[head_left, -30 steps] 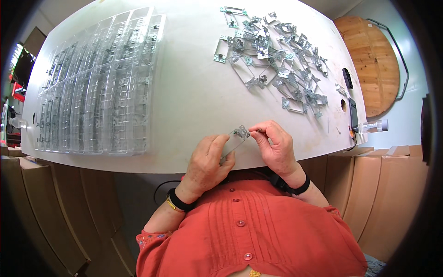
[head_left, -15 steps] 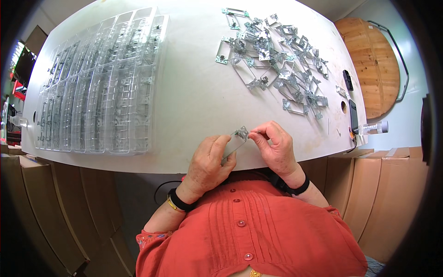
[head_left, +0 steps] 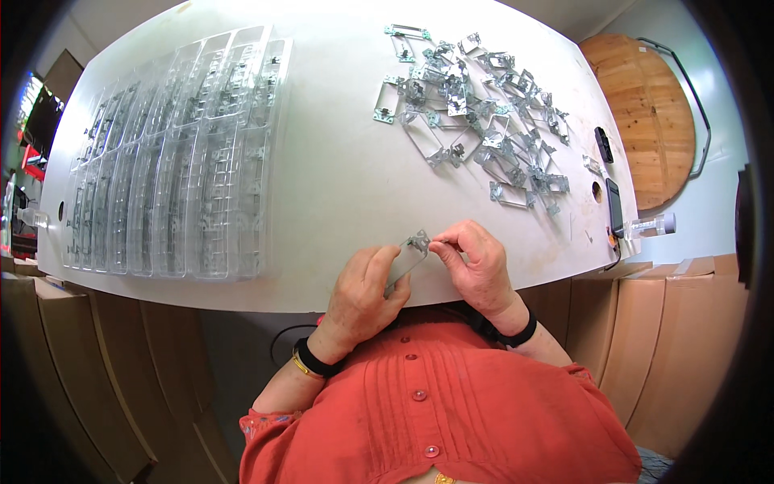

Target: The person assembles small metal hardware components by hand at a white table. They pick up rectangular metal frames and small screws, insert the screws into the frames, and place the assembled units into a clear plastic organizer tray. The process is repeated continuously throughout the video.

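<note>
A small rectangular metal frame (head_left: 418,242) with a bracket at its far end is held just above the near edge of the table. My left hand (head_left: 360,292) is closed around its near part, the fingers hiding much of it. Right beside the bracketed end, my right hand (head_left: 477,264) is closed in a pinch of thumb and forefinger. Whatever lies between those fingertips is too small to make out. Beyond the hands, a loose pile of similar metal frames (head_left: 489,139) covers the table's far right part.
Clear plastic compartment trays (head_left: 272,161) with metal parts in them stand on the left of the white table (head_left: 330,161). Along the right edge are a black phone-like device (head_left: 615,207), a black object (head_left: 603,145) and a bottle (head_left: 651,226). Cardboard boxes (head_left: 681,331) flank me.
The view has shifted slightly, so the table items sit a little lower or further left. Both hands keep the same grip at the metal frame, the right still pinching by its end.
</note>
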